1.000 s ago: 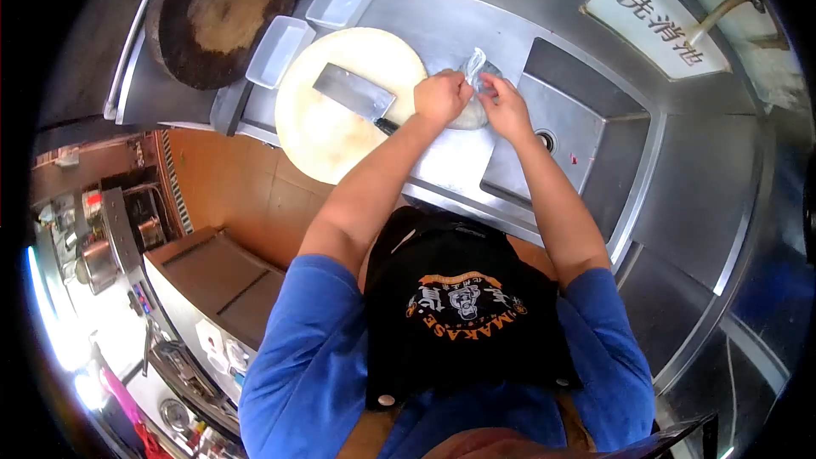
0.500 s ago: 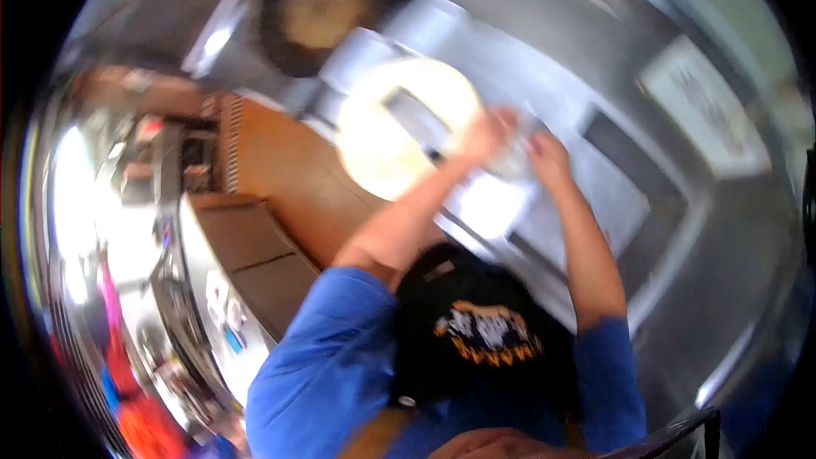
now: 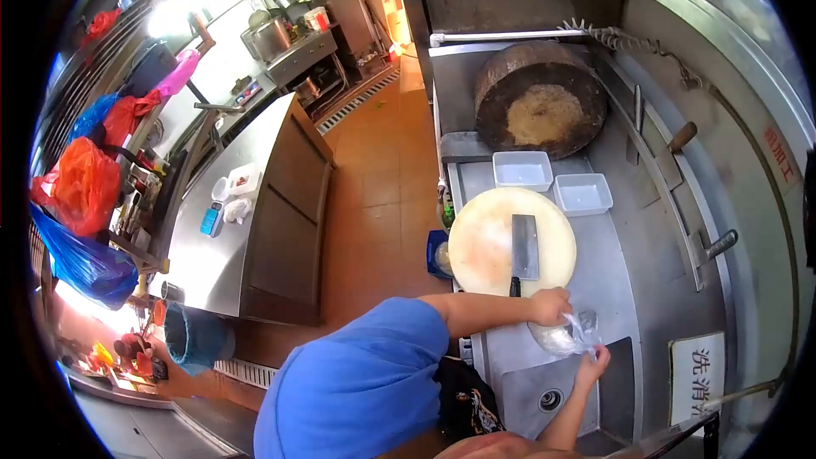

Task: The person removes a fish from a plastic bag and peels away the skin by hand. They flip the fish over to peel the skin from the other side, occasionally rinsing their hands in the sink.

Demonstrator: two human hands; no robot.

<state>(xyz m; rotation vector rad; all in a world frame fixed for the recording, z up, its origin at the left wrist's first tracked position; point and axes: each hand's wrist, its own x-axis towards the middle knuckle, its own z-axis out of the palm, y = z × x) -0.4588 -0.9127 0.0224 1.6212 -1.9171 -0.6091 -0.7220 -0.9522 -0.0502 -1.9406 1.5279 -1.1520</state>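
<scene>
A clear plastic bag [image 3: 585,330] is stretched between my two hands beside the sink, with something pale in its lower part that I cannot make out. My left hand [image 3: 551,306] pinches the bag's upper left side near the round white cutting board [image 3: 476,242]. My right hand [image 3: 593,365] grips the edge nearer the sink basin [image 3: 520,387]. On the board lies a cleaver [image 3: 526,246], its black handle pointing toward my left forearm. Two clear plastic containers [image 3: 522,170] [image 3: 583,194] stand behind the board.
A big round wooden block [image 3: 544,110] leans at the back of the steel counter. Knives, one with a wooden handle [image 3: 682,137], hang along the wall rack. Across the tiled floor [image 3: 365,195] is a steel counter [image 3: 225,242] with a blue bin [image 3: 195,336] near it.
The view has swung, so the sink counter now sits to the right and more of the kitchen shows. Both hands keep hold of the plastic bag.
</scene>
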